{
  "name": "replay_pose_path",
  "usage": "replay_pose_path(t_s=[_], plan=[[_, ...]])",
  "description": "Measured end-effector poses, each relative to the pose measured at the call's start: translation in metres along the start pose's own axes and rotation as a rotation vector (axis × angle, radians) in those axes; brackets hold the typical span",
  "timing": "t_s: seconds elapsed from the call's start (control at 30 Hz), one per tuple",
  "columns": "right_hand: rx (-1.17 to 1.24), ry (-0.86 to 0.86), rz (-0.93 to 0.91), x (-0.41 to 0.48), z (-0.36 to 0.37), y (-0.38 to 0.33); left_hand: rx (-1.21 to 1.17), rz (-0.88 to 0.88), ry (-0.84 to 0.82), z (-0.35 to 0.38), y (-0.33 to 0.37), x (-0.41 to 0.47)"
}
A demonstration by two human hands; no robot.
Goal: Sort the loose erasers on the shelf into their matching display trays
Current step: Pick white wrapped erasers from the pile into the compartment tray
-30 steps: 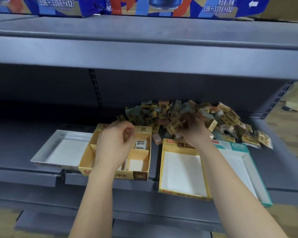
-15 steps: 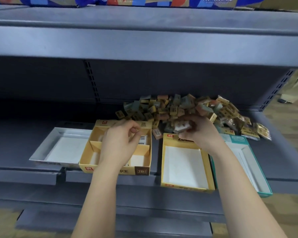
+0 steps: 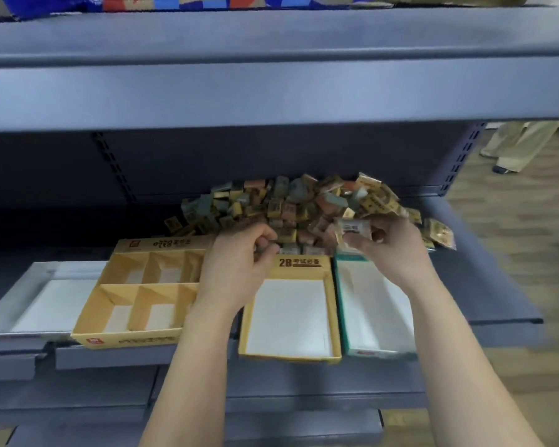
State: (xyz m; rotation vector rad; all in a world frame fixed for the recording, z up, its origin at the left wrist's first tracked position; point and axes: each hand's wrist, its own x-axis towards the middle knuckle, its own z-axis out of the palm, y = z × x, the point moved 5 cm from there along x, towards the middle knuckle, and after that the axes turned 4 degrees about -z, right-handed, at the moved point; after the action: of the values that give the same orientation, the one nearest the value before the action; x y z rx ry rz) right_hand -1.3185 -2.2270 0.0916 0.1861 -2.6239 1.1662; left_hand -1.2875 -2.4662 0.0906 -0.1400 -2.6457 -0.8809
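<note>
Shelf (image 3: 484,285), grey metal. Front row, 4 open trays side by side: white tray (image 3: 20,304); yellow divided tray (image 3: 133,338), red logo at its front corner; yellow tray (image 3: 291,358), printed "2B" on its back flap; teal-edged tray (image 3: 339,304). Left hand (image 3: 236,269) over the 2B flap, fingers curled at the near edge of the loose erasers (image 3: 304,201); whether it holds one cannot be told. Right hand (image 3: 392,250) above the teal-edged tray's far end, pinching 1 clear-wrapped eraser (image 3: 352,229), label unreadable. Behind: the loose erasers, heaped mid-shelf.

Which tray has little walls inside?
The yellow tray second from the left: it is split into compartments, while the other three are open inside.
</note>
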Motion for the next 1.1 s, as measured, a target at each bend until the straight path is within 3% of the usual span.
replay_pose_path(t_s=[0.47, 0.73, 0.87, 1.1], plan=[[0.026, -0.01, -0.051, 0.017, -0.074, 0.09, 0.187, -0.124, -0.122, 0.085, 0.068, 0.039], [0.055, -0.008, -0.09, 0.02, -0.084, 0.103, 0.272, 0.072, -0.071, 0.107, 0.117, 0.078], [0.043, -0.022, -0.095, 0.018, -0.086, 0.107, 0.346, 0.162, -0.134, 0.129, 0.131, 0.095], [0.035, -0.03, -0.073, 0.014, -0.088, 0.115, 0.385, 0.122, -0.168, 0.144, 0.13, 0.094]])
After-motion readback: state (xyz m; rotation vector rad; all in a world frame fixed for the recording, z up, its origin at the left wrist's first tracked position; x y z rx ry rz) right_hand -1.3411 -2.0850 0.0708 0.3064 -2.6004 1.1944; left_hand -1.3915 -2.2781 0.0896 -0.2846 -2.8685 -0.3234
